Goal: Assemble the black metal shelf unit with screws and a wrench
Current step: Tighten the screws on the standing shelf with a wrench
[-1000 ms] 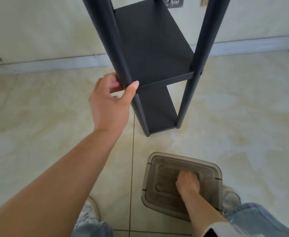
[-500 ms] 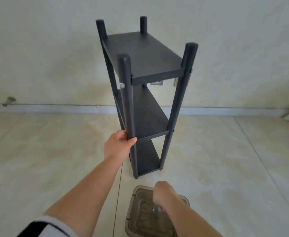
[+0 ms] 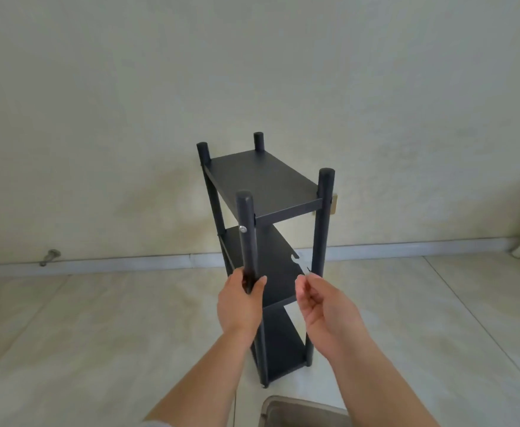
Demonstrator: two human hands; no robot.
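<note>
The shelf unit [image 3: 264, 241] is standing at frame centre on the floor [image 3: 83, 334], before the wall [image 3: 252, 72]. A container [image 3: 295, 411] is sitting at the bottom edge, below it. The left hand [image 3: 241, 298] is lying left of the right hand [image 3: 323, 306].

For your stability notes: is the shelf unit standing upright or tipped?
Upright. The shelf unit stands on the floor, posts vertical and shelves level, while the left hand grips its front post.

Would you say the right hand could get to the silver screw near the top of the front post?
Probably yes: the screw faces outward with nothing covering it, and the right hand hovers nearby; the left hand grips the front post lower down.
</note>
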